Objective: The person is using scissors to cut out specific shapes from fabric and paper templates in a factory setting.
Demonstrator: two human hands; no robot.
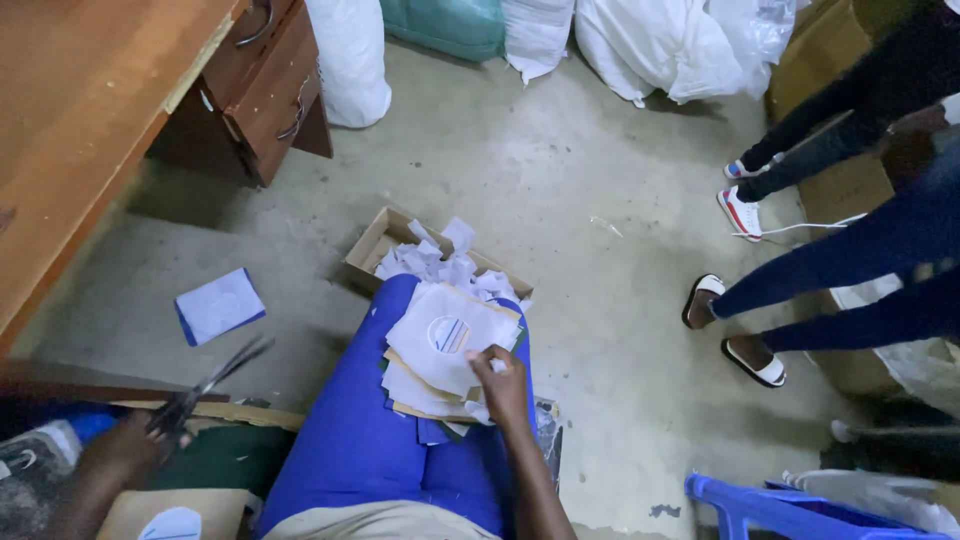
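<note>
The person sat with a stack of paper pieces [447,350] on the blue-covered lap [385,440]. The right hand [503,385] rested on the stack, fingers pinching the near edge of the top sheet. The left hand [130,450] gripped scissors [205,385], blades apart, out at the side. It looked like the picking-up step between cuts; the next move would need sheet and blades brought together. A cardboard box [375,245] of scraps lay just beyond the knee. The desk [90,110] closed the left side; the floor [560,170] ahead was open up to other people's feet.

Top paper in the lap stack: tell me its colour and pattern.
The top paper is white with a round blue-and-orange striped mark, seen in the head view.
</note>
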